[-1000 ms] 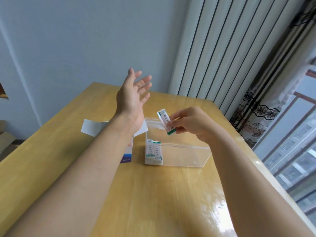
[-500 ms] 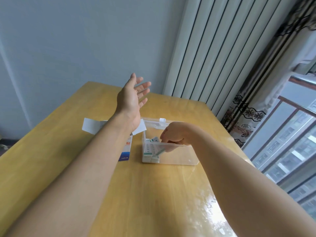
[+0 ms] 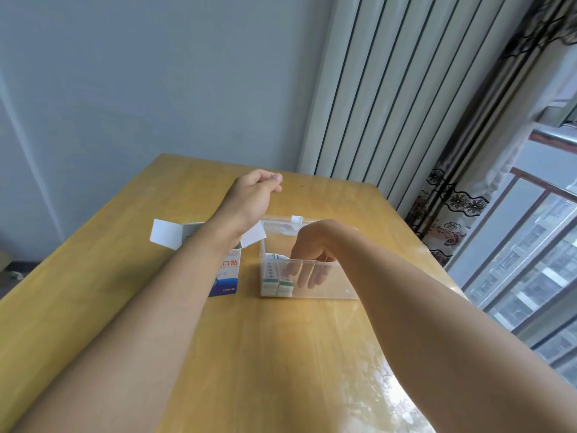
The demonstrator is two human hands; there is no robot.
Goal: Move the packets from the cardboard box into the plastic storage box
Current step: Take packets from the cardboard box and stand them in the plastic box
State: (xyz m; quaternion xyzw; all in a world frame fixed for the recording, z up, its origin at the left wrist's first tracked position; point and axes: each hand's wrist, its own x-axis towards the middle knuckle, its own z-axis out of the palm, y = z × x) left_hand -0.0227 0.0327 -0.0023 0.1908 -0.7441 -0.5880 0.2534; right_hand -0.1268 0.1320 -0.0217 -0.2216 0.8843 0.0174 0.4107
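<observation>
**In the plastic storage box: packets stacking at the left end**

Inside the plastic storage box [image 3: 324, 293], the clear container standing on the bench [image 3: 281, 354], a row of white-and-green packets [image 3: 277, 281] is standing on edge against the box's left wall. The right hand [image 3: 307, 260] is reaching down into the box just to the right of that row, its fingers [image 3: 312, 276] hanging straight and relaxed behind the clear front wall; they are lying close beside the packets, and no packet is visibly pinched between them, so the hand is reading as released. The left hand [image 3: 254, 190] is hovering in the air above and behind the box, its fingers loosely curled and holding nothing. Immediately to the left of the box, the cardboard box [image 3: 226, 273] is standing upright with its white top flaps [image 3: 165, 235] folded open; the left forearm is crossing in front of its mouth, so its contents cannot be seen.

Judged from this arrangement, the task is well under way: several packets are already sitting in the plastic storage box, filling only its left end, while most of its floor to the right is remaining free. How many packets are still waiting in the cardboard box cannot be told. The remaining work is presumably consisting of further trips from the cardboard box into the space to the right of the row.
</observation>
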